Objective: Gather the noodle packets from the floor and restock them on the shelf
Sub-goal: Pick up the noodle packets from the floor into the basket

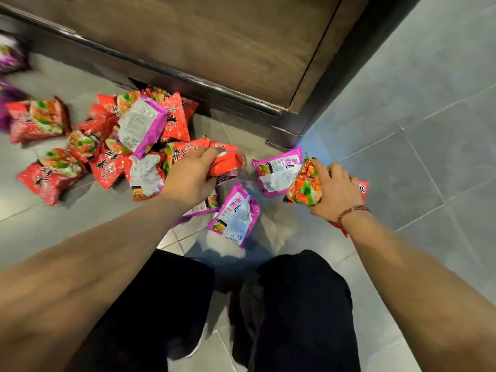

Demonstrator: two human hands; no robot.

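Several red noodle packets [107, 146] lie heaped on the grey tiled floor at the left, with a purple packet [141, 124] on top of the heap. My left hand [190, 175] grips a red packet [228, 163] at the heap's right edge. My right hand [335, 189] grips another red packet [304, 187] that shows a noodle picture. Two purple packets lie between my hands, one [276, 171] beside the right hand and one [236, 214] nearer my legs.
A dark wooden cabinet base [214, 49] with a black rail [188, 76] runs across the top; its corner foot [284, 135] stands just beyond the packets. More purple packets [10, 57] lie blurred at the far left. My dark trouser legs [295, 304] fill the bottom.
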